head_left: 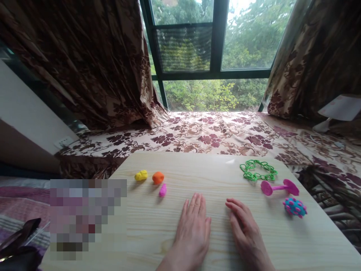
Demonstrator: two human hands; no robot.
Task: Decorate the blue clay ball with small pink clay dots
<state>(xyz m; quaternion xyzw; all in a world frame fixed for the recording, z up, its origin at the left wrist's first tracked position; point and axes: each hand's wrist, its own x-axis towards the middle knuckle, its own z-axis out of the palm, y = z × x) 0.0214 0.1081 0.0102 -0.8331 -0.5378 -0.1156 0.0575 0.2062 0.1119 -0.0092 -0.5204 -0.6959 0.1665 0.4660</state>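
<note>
My left hand (pixel 194 225) lies palm down on the wooden table (pixel 197 169), fingers stretched out, holding nothing. To its right, my right hand (pixel 244 225) rests on its side with fingers loosely extended and nothing visible in it. Beyond the left hand are a yellow clay lump (pixel 141 175), an orange clay lump (pixel 158 178) and a small pink clay piece (pixel 163 190). On the right side sit a green clay chain (pixel 259 177) laid in a ring, a pink dumbbell-shaped clay piece (pixel 279 187) and a blue clay ball with pink dots (pixel 295 207).
A floral-covered window ledge (pixel 208 131) runs behind the table, below a green-framed window (pixel 217 41). Patterned curtains hang at both sides. A lamp (pixel 341 107) stands at the far right. A pixelated patch hides the table's left corner; a dark bag-like object (pixel 22 244) lies beyond it.
</note>
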